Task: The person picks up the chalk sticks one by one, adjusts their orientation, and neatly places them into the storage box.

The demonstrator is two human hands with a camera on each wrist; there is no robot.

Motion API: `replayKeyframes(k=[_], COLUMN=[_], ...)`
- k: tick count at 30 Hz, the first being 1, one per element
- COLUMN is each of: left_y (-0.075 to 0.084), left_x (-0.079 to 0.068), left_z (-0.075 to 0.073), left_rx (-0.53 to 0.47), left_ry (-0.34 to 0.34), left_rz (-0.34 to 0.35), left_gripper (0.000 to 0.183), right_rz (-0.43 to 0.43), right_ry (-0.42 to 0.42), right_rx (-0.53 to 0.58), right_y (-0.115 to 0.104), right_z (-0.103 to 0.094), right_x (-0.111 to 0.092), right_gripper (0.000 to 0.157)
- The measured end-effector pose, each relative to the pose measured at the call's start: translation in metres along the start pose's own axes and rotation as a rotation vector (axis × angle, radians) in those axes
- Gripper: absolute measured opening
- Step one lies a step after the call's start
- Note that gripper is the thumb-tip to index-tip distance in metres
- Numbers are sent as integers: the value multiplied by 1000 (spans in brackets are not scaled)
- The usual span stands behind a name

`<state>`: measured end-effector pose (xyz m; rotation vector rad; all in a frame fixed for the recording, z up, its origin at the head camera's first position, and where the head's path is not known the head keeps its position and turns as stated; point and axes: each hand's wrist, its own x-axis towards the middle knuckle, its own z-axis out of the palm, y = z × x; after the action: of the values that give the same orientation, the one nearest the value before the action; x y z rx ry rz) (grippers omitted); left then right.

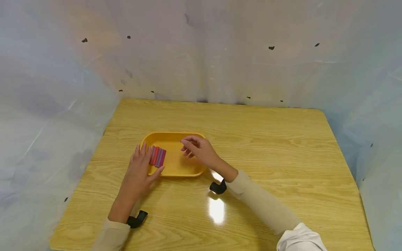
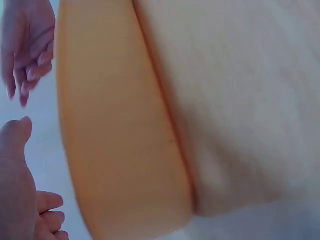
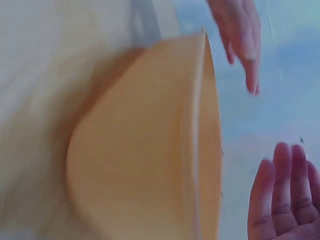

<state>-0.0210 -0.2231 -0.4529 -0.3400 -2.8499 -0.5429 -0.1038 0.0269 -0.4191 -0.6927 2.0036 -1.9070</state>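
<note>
Several short sticks [image 1: 158, 156] in red, pink and purple, resembling modelling clay, lie side by side at the left end of a shallow yellow tray [image 1: 174, 167]. My left hand [image 1: 139, 165] reaches over that end, thumb and fingers spread around the row, its fingertips right at the leftmost stick. Over the tray's right half hovers my right hand [image 1: 201, 151], fingers loosely bent with nothing visible between them. In the left wrist view the tray wall [image 2: 120, 125] hides the sticks. The right wrist view shows the relaxed fingers [image 3: 282, 200] of my right hand beyond the tray's side [image 3: 135, 145].
The tray stands on a wood-grain table [image 1: 267, 139], left of its middle. Pale plastic sheeting [image 1: 201, 52] hangs behind the table and along both sides. Black camera mounts [image 1: 137, 219] sit at both wrists, low over the tabletop.
</note>
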Motion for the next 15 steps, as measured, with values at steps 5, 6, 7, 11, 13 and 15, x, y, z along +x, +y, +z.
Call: replayKeyframes(k=[5, 6, 7, 11, 13, 15], left_y=[7, 8, 10, 12, 11, 9], left_x=[10, 12, 15, 24, 28, 33], left_z=[-13, -16, -20, -36, -43, -50], left_rx=[58, 75, 93, 151, 168, 189], left_ry=[36, 46, 52, 40, 31, 30], left_rz=[98, 120, 136, 155, 150, 149], left_gripper=[88, 89, 89, 96, 100, 103], right_rz=[-152, -163, -168, -186, -202, -221], right_ry=[74, 94, 116, 203, 238, 269], right_rx=[-375, -450, -515, -732, -808, -873], right_y=[-10, -11, -14, -22, -26, -28], right_z=[-50, -61, -71, -106, -120, -132], right_x=[-35, -42, -50, -77, -89, -98], right_gripper=[28, 30, 31, 34, 33, 34])
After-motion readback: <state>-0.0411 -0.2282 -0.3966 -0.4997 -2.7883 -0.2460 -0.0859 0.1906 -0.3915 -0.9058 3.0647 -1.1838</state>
